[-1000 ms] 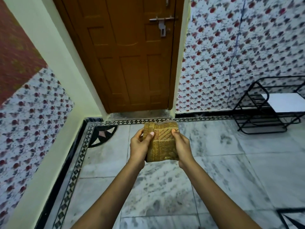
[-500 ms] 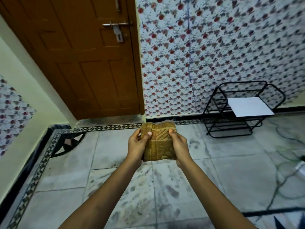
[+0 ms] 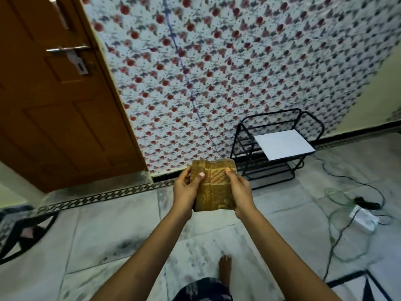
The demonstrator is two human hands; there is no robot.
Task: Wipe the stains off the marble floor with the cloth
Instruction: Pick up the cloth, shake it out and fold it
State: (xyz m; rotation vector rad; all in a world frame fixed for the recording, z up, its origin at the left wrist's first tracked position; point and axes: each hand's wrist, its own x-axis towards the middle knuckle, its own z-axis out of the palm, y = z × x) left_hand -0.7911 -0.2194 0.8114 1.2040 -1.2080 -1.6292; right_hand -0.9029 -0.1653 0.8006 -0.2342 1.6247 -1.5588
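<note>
A folded yellow-brown cloth (image 3: 213, 187) is held up in front of me, well above the floor. My left hand (image 3: 185, 190) grips its left edge with the thumb across the front. My right hand (image 3: 239, 190) grips its right edge the same way. The white marble floor (image 3: 121, 224) below carries dark grey smudges, densest in the patch of stains (image 3: 195, 255) beneath my forearms and near my bare foot (image 3: 225, 269).
A brown wooden door (image 3: 58, 109) stands at the left. A black wire rack (image 3: 280, 146) with a white sheet sits against the floral wall. Cables and a white power strip (image 3: 362, 218) lie on the floor at the right. A black patterned border (image 3: 97, 196) runs along the wall.
The view has swung right and tilted: the door slid left, the rack and cables came into view, and my foot now shows. Both hands keep the same hold on the cloth.
</note>
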